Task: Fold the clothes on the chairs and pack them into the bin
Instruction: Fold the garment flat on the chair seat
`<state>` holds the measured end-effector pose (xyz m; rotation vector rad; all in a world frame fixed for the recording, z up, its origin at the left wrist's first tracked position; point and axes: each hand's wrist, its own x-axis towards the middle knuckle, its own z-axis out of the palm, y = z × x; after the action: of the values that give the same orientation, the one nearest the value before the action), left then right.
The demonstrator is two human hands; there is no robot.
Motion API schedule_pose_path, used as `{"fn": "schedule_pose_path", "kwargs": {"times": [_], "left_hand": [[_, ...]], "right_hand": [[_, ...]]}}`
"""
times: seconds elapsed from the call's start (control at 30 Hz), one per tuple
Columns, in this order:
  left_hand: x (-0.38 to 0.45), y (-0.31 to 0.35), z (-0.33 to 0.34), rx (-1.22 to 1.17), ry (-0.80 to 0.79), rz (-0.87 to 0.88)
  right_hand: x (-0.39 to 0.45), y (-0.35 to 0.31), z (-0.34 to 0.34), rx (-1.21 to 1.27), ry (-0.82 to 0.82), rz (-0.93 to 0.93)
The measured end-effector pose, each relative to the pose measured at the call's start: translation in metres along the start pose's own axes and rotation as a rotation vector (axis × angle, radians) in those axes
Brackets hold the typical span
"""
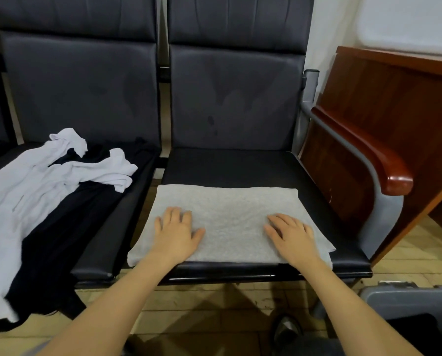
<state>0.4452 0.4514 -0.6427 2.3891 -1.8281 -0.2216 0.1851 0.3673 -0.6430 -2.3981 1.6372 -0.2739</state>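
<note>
**Both hands flat on folded grey cloth**

Two bare forearms reach up from the bottom edge. Left hand lies palm down on the left part of a grey cloth, fingers straight and slightly spread, thumb out toward the middle. Right hand lies palm down on the right part, fingers straight and slightly spread, thumb pointing inward. Neither hand pinches or curls round the fabric.

Grey cloth: one piece, folded to a flat rectangle, on the front half of the right seat. Its near corners hang a little over the seat's front edge.

Chairs: two full dark padded seats in view, joined in a row; a sliver of a third at far left.

Left seat carries two unfolded garments: one white garment, crumpled, lying on one black garment that drapes over the front edge toward the floor.

Wooden armrest bounds the right seat. Beyond it, one wooden cabinet.

Grey bin at lower right on the floor, only partly in view; contents cannot be told. One shoe tip near the bottom edge.
</note>
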Motion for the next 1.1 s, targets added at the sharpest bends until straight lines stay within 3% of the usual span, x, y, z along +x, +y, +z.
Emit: {"fn": "schedule_pose_path", "kwargs": {"times": [0.13, 0.27, 0.43, 0.6, 0.73, 0.93, 1.1], "left_hand": [[0.001, 0.005, 0.005, -0.041, -0.015, 0.095], [0.008, -0.011, 0.001, -0.067, 0.112, -0.092], [0.019, -0.041, -0.003, -0.146, 0.088, -0.231], [0.028, -0.049, -0.005, -0.317, 0.237, -0.243], [0.028, -0.046, -0.003, -0.36, 0.373, -0.138], [0.027, -0.043, -0.023, -0.657, 0.473, -0.085], [0.024, -0.03, -0.043, -0.718, 0.589, 0.03]], "right_hand": [[0.002, -0.021, -0.001, 0.053, -0.001, -0.094], [0.017, -0.037, 0.001, 0.137, -0.014, -0.134], [0.039, -0.035, 0.015, -0.011, -0.196, -0.142], [0.048, -0.042, 0.014, -0.043, -0.067, -0.109], [0.047, -0.045, 0.015, -0.099, 0.018, -0.142], [0.044, -0.054, 0.022, -0.115, -0.171, -0.213], [0.039, -0.086, 0.035, -0.09, -0.165, -0.194]]}}
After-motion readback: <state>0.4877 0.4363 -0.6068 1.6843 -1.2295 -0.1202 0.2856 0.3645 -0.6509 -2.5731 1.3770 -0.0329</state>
